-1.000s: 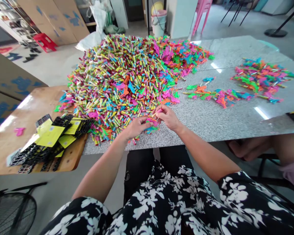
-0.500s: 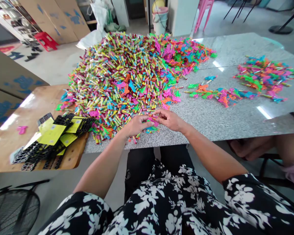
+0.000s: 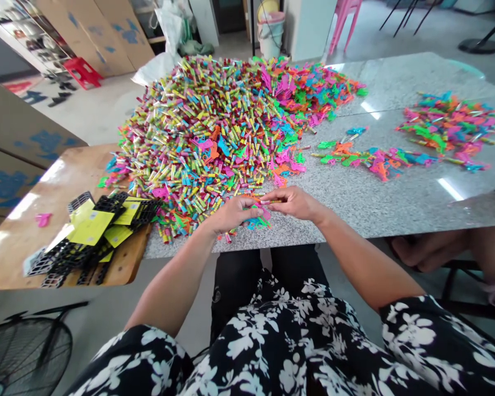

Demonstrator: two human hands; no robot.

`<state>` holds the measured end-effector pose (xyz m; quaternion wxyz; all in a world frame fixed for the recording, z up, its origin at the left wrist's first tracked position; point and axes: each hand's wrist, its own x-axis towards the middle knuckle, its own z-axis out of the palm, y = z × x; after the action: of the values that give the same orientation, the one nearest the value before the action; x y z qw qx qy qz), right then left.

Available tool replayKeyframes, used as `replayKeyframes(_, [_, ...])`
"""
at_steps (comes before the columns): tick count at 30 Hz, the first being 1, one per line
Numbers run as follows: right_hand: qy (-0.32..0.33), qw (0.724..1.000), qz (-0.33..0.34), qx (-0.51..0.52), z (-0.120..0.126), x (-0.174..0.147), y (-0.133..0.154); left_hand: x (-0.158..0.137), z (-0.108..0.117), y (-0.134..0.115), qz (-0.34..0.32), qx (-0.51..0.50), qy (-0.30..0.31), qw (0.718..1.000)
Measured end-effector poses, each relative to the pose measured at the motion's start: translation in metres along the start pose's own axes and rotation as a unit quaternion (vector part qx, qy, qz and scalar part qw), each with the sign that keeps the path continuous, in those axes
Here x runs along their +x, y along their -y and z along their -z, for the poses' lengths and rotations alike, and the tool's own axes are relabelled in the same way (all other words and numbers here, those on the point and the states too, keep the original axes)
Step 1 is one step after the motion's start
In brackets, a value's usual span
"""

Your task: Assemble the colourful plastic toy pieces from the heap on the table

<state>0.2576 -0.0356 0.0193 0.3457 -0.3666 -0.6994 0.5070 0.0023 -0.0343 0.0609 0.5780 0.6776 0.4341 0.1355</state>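
Observation:
Both hands are close together above the near edge of the grey speckled table (image 3: 346,203). My left hand (image 3: 233,214) is pinched on a small orange plastic piece (image 3: 252,196), whose shape is mostly hidden by the fingers. A thin wrapped tube (image 3: 271,202) sits between the fingertips of my right hand (image 3: 295,203) and points toward the left hand. Beneath the hands lie blue and pink toy guns (image 3: 259,222). A large heap of small yellow, pink and blue wrapped tubes (image 3: 181,132) rises just beyond.
Bright toy guns (image 3: 325,91) adjoin the heap at the back. Toy guns with tubes form a row (image 3: 379,159) and a pile (image 3: 449,124) on the right. Black plastic racks with yellow cards (image 3: 91,225) lie on the wooden table (image 3: 8,258). A person's leg (image 3: 449,247) shows at right.
My right hand has drawn slightly to the right with the tube, which now shows apart from the orange piece at my left fingers. The view has shifted slightly.

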Motion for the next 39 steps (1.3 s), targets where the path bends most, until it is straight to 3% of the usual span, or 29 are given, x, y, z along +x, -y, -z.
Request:
replayKeyframes(3, [0.031, 0.999, -0.035, 0.006, 0.007, -0.002, 0.003, 0.004, -0.004, 0.003, 0.013, -0.044, 0.026, 0.999])
replayKeyframes(9, [-0.021, 0.999, -0.033, -0.016, 0.005, -0.01, 0.005, 0.018, -0.013, 0.015, 0.054, -0.116, 0.011, 0.992])
replayKeyframes(13, [-0.076, 0.996, -0.043, -0.015, 0.003, -0.022, -0.005, 0.025, -0.02, 0.03, 0.116, -0.199, 0.038, 0.972])
replayKeyframes(15, [-0.149, 0.987, -0.053, 0.0, 0.009, -0.026, -0.016, 0.025, -0.021, 0.04, 0.135, -0.214, 0.031, 0.967])
replayKeyframes(17, [-0.284, 0.956, -0.054, 0.042, 0.023, -0.026, -0.031, 0.022, -0.021, 0.049, 0.14, -0.207, 0.006, 0.968])
replayKeyframes(20, [-0.485, 0.864, -0.049, 0.123, 0.049, -0.021, -0.056, 0.013, -0.018, 0.059, 0.13, -0.196, -0.048, 0.971])
replayKeyframes(22, [-0.523, 0.836, -0.078, 0.145, 0.057, -0.013, -0.069, 0.007, -0.015, 0.063, 0.116, -0.194, -0.084, 0.97])
replayKeyframes(24, [-0.464, 0.871, -0.125, 0.099, 0.051, -0.001, -0.077, 0.005, -0.014, 0.066, 0.097, -0.178, -0.115, 0.973])
replayKeyframes(27, [-0.273, 0.948, -0.129, -0.101, 0.019, 0.023, -0.077, 0.007, -0.014, 0.067, 0.069, -0.106, -0.159, 0.979])
replayKeyframes(29, [-0.157, 0.952, -0.099, -0.243, -0.004, 0.04, -0.074, 0.01, -0.014, 0.066, 0.049, -0.05, -0.205, 0.976])
replayKeyframes(31, [-0.08, 0.935, -0.094, -0.333, -0.019, 0.056, -0.07, 0.012, -0.015, 0.063, 0.035, -0.016, -0.246, 0.968])
replayKeyframes(33, [-0.056, 0.923, -0.109, -0.366, -0.025, 0.066, -0.068, 0.012, -0.015, 0.059, 0.032, -0.02, -0.26, 0.965])
replayKeyframes(35, [-0.088, 0.927, -0.119, -0.343, -0.024, 0.069, -0.067, 0.011, -0.013, 0.055, 0.032, -0.056, -0.254, 0.965])
replayKeyframes(37, [-0.144, 0.949, -0.125, -0.25, -0.023, 0.065, -0.065, 0.01, -0.012, 0.052, 0.027, -0.097, -0.25, 0.963])
replayKeyframes(39, [-0.173, 0.972, -0.127, -0.091, -0.025, 0.054, -0.06, 0.011, -0.012, 0.049, 0.017, -0.135, -0.239, 0.961])
